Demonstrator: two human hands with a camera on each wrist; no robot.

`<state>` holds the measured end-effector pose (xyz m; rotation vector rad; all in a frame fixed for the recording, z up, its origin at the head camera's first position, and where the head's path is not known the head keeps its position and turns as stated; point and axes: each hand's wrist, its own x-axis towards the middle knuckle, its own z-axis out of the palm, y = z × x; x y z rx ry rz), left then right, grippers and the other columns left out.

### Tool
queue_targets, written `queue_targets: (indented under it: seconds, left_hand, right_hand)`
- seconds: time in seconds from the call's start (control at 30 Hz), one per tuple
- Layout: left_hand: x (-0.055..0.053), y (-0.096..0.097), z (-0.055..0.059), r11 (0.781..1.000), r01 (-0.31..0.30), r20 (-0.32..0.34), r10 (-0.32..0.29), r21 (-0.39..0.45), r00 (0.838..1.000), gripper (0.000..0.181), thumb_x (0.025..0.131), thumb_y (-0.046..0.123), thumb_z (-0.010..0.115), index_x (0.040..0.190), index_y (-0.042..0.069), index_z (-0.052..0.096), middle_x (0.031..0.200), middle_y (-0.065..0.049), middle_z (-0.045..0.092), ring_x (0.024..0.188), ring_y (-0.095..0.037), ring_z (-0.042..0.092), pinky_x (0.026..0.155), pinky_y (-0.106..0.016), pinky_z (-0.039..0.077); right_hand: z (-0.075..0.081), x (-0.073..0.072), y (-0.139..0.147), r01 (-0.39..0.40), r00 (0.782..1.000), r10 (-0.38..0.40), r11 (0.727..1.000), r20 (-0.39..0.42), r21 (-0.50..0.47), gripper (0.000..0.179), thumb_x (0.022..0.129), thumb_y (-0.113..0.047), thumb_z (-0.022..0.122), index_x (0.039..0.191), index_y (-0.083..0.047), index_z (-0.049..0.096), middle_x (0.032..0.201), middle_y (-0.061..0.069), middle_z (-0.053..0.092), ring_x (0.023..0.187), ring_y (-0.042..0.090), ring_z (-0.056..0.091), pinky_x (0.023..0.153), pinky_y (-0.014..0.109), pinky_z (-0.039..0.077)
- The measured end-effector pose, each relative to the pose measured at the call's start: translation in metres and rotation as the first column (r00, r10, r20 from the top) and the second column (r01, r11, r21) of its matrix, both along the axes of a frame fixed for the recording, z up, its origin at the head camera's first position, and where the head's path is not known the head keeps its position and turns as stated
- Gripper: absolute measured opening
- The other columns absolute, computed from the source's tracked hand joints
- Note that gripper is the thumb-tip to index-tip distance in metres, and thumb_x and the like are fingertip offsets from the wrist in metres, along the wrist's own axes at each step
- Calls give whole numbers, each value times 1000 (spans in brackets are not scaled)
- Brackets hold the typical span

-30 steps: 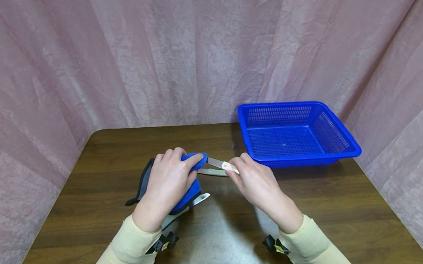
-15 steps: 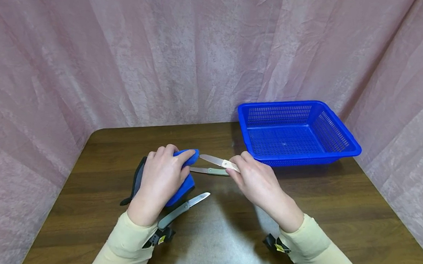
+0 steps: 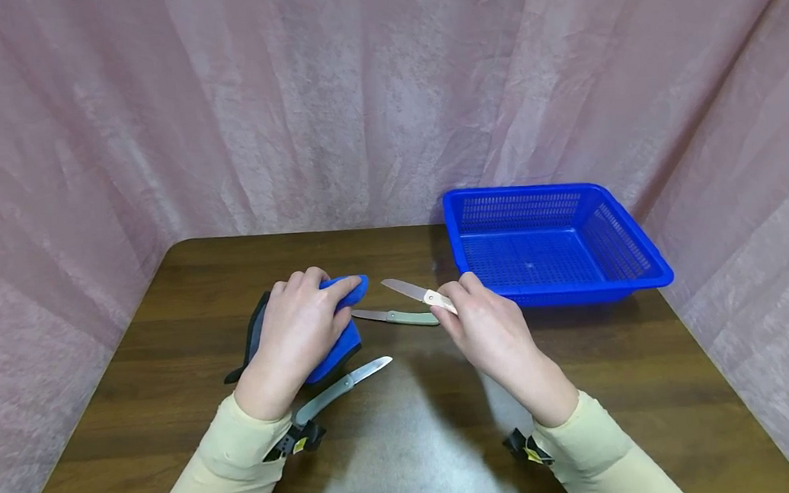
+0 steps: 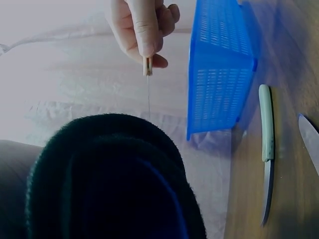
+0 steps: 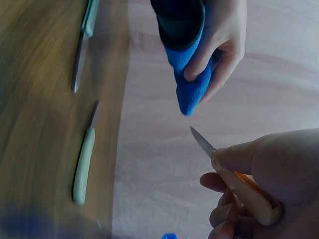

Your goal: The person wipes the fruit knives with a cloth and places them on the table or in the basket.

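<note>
My left hand (image 3: 297, 326) grips a folded blue cloth (image 3: 337, 357) with a dark edge, a little above the table. In the right wrist view, the thumb pinches the blue cloth (image 5: 192, 92) into a point. My right hand (image 3: 492, 324) holds a folding knife (image 3: 440, 302) by its cream handle. Its bare blade (image 5: 200, 141) points toward the cloth, a small gap apart. Under and between the hands lies a folding knife with a pale green handle (image 3: 409, 318). Another green-handled folding knife (image 3: 336, 397), its blade out, lies nearer, beside my left wrist.
A blue plastic basket (image 3: 460, 249) stands at the back right of the wooden table (image 3: 197, 275), just beyond my right hand. A pink curtain (image 3: 323, 114) hangs behind the table.
The cloth has come off the cream-handled knife's blade as my left hand moved left. My right hand has shifted slightly right with the knife. More of the near green-handled knife shows.
</note>
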<state>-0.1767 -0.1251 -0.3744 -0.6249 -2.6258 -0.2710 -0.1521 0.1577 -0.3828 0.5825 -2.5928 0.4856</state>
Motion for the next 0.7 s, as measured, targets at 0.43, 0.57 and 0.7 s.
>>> queue_targets:
  seconds: [0.43, 0.57, 0.7]
  left_hand:
    - [-1, -5, 0, 1000, 19, 49, -18, -15, 999, 39, 98, 22, 82, 137, 24, 80, 115, -19, 74, 99, -38, 70, 78, -54, 54]
    - [-1, -9, -1, 999, 29, 59, -28, -15, 998, 39, 99, 21, 81, 138, 24, 80, 116, -19, 74, 100, -38, 70, 78, -54, 54]
    - [0, -13, -3, 999, 24, 51, -23, -21, 998, 39, 99, 21, 81, 138, 24, 80, 116, -19, 74, 100, -38, 70, 77, -54, 53]
  right_hand:
    - [19, -5, 25, 64, 998, -63, 997, -18, 37, 18, 106, -23, 75, 106, -6, 78, 80, 3, 54, 67, 26, 53, 54, 44, 47]
    - [26, -12, 33, 73, 997, -75, 995, 35, 74, 17, 107, -24, 73, 104, -7, 77, 80, 3, 57, 69, 26, 57, 56, 47, 49]
    - [35, -23, 43, 96, 987, -109, 989, 120, 112, 19, 108, -26, 71, 103, -9, 76, 81, 3, 60, 67, 25, 58, 56, 49, 49]
